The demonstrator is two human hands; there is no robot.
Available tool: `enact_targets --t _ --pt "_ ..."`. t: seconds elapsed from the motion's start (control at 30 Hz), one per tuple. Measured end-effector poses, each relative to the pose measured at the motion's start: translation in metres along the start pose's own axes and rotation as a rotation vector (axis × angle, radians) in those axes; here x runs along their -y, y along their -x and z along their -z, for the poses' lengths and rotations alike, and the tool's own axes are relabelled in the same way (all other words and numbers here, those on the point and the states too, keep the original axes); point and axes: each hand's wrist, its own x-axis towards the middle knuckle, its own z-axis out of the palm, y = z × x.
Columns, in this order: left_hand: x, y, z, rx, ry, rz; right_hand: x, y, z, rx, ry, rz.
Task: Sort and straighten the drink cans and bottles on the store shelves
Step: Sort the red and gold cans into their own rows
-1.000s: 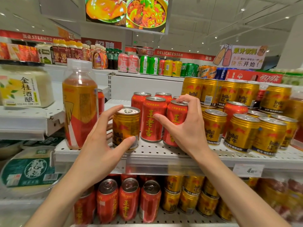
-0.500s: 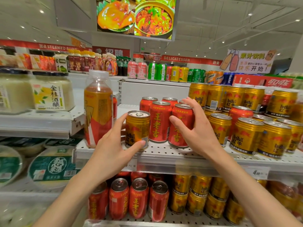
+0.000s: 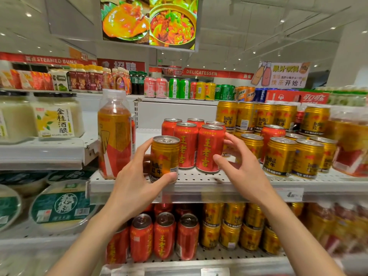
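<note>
My left hand [image 3: 133, 182] grips a gold Red Bull can [image 3: 164, 157] standing at the front edge of the white perforated shelf [image 3: 199, 181]. Right beside it stands a cluster of red cans [image 3: 209, 149] with yellow characters. My right hand [image 3: 242, 171] hovers just right of the front red can, fingers spread, touching nothing. More gold cans [image 3: 279, 157] crowd the shelf's right half, with one red can [image 3: 271, 136] among them. A tall orange tea bottle [image 3: 114, 134] stands at the shelf's left end.
The shelf below holds red cans [image 3: 164, 236] on the left and gold cans [image 3: 231, 226] on the right. White jars [image 3: 57, 116] and round green tubs [image 3: 59, 204] fill the unit to the left. A back shelf carries mixed cans [image 3: 179, 89]. A large bottle [image 3: 350, 144] stands far right.
My right hand has let go of the front red can and pulled back to the right, fingers open. My left hand keeps its hold on the gold can. The view shifted left.
</note>
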Motion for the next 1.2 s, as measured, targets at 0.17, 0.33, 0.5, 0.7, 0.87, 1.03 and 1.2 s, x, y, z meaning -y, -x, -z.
enact_targets --t 0.17,0.33,0.5,0.7,0.87,1.03,1.2 --pt "-0.008 0.012 -0.001 0.015 0.105 -0.017 0.001 0.038 0.018 -0.005 0.007 -0.082" --pt "-0.021 0.025 -0.008 0.060 0.217 -0.022 -0.009 0.062 0.046 -0.045 0.071 -0.104" --pt "-0.040 0.030 -0.032 0.049 0.247 0.001 -0.034 0.067 0.087 -0.083 0.124 -0.104" --pt "-0.079 0.033 -0.081 -0.007 0.241 0.020 -0.069 0.057 0.145 -0.049 0.133 -0.078" --pt "-0.118 0.025 -0.130 -0.031 0.236 0.026 -0.098 0.042 0.189 0.051 0.182 -0.018" --pt "-0.142 0.012 -0.167 -0.026 0.180 0.053 -0.118 0.033 0.207 0.130 0.182 0.074" --pt "-0.143 0.003 -0.183 -0.021 0.041 0.077 -0.128 0.035 0.211 0.155 0.125 0.101"
